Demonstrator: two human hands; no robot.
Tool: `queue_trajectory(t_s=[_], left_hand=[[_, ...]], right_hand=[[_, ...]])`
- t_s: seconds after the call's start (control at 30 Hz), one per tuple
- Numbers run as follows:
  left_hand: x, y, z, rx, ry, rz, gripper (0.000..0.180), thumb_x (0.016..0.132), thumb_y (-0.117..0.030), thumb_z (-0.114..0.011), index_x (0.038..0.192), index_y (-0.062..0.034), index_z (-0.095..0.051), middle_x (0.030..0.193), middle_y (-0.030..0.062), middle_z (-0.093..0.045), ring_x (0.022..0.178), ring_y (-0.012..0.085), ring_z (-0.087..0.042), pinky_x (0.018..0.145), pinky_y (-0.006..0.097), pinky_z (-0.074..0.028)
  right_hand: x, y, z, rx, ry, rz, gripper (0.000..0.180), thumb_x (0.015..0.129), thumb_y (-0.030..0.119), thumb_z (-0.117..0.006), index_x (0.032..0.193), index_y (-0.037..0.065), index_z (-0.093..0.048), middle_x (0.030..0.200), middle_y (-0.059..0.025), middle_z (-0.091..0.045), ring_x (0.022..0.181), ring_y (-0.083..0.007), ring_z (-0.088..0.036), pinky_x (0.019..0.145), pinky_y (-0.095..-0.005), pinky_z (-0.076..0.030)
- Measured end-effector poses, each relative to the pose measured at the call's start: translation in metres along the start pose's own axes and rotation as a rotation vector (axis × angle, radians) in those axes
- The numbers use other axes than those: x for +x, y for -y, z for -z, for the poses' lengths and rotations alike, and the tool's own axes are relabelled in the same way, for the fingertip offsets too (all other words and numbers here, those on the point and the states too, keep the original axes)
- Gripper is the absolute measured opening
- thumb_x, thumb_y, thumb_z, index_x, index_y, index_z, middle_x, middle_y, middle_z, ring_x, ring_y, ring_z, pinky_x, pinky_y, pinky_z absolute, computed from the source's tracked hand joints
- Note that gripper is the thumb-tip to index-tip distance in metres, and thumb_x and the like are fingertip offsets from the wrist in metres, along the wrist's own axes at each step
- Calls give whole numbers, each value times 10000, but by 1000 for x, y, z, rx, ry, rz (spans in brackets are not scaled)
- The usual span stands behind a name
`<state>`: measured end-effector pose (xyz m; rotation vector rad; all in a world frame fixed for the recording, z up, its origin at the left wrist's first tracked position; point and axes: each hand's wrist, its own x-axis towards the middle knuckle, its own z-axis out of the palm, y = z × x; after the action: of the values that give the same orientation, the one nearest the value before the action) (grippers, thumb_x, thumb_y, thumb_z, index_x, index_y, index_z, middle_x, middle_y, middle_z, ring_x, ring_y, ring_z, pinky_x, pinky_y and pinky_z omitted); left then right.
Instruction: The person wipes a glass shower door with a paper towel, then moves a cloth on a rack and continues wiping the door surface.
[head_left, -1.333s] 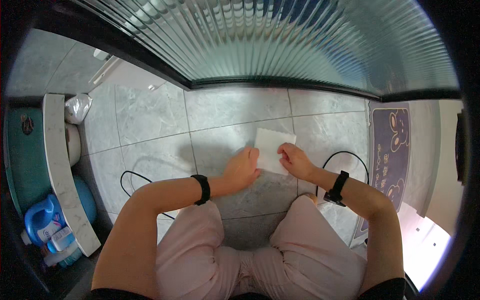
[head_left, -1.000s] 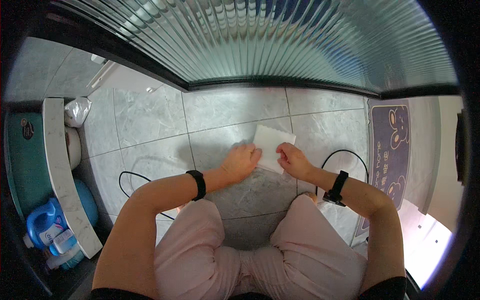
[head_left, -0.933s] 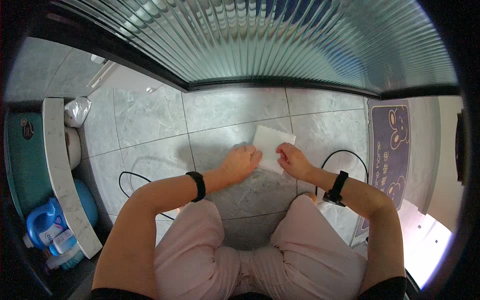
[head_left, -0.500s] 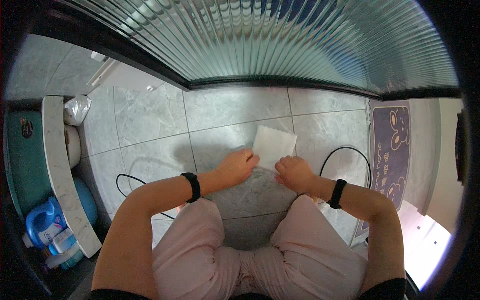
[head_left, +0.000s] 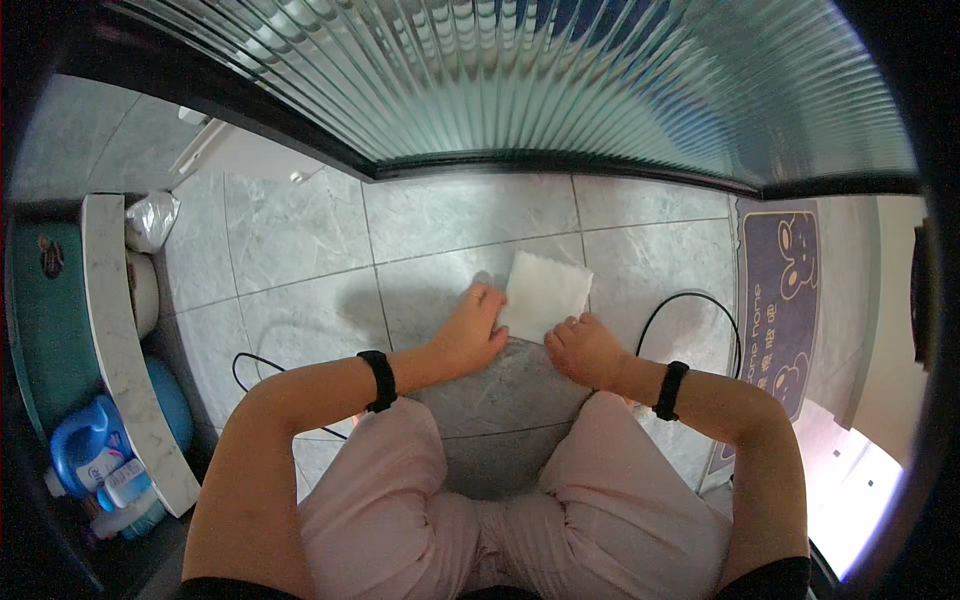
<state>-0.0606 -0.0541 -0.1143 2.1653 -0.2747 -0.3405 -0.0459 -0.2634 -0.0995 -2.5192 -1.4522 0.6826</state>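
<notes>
A white folded square [head_left: 548, 297], a cloth or tissue with a wavy far edge, appears in front of me just above or on the grey tiled floor. My right hand [head_left: 587, 352] has its fingers curled closed at the square's near right corner, pinching it. Beside the left edge, my left hand [head_left: 472, 330] has its thumb and forefinger apart, the thumb close to the near left corner. Whether that thumb touches the square cannot be made out. Each wrist wears a black band.
A ribbed glass panel with a black frame [head_left: 560, 165] spans the far side. Left stands a marble-edged shelf [head_left: 140, 370] with blue bottles [head_left: 90, 440]. Black cable [head_left: 690, 295] loops near my right arm. A purple mat [head_left: 780, 290] lies at right.
My left hand has let go of the square's left edge, its thumb and forefinger spreading apart. The right hand keeps its pinch, and the square has barely moved.
</notes>
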Motion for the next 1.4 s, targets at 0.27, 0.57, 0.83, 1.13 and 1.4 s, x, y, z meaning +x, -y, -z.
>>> queue_trajectory(t_s=[0.27,0.57,0.83,1.13,1.4], left_hand=[[22,-10,1,-113,-12,473,347,689,-222,-611,880,22,-454,739,118,-497,679,212,-518,593,324,-426],[32,4,26,-1153,418,1272,641,766,-562,-376,1008,23,-476,993,238,-495,908,356,-497,794,506,-370],[40,-9,47,-1696,618,1114,625,808,-492,-367,1070,72,-425,1082,237,-470,1024,364,-442,898,490,-302],[33,-27,81,-1436,358,543,325,789,-90,-509,1072,49,-428,1043,137,-504,947,204,-517,833,321,-418],[11,-34,213,-1447,-515,94,323,800,-68,-442,1097,43,-385,1044,151,-501,994,241,-494,859,349,-417]], right_hand=[[13,0,10,85,110,-100,165,653,137,-529,766,20,-498,756,-124,-557,721,-275,-548,635,-381,-427],[15,-2,101,587,-140,-283,160,593,126,-540,708,24,-495,690,-140,-537,672,-315,-533,602,-373,-433],[18,16,104,332,-168,98,124,610,107,-527,696,27,-485,681,-129,-527,649,-311,-533,593,-390,-428],[11,14,132,279,-226,114,162,671,139,-572,792,36,-540,693,-107,-530,662,-286,-519,598,-364,-407],[-3,-1,154,206,-320,16,146,692,141,-560,789,31,-555,778,-131,-575,725,-291,-545,649,-367,-428]])
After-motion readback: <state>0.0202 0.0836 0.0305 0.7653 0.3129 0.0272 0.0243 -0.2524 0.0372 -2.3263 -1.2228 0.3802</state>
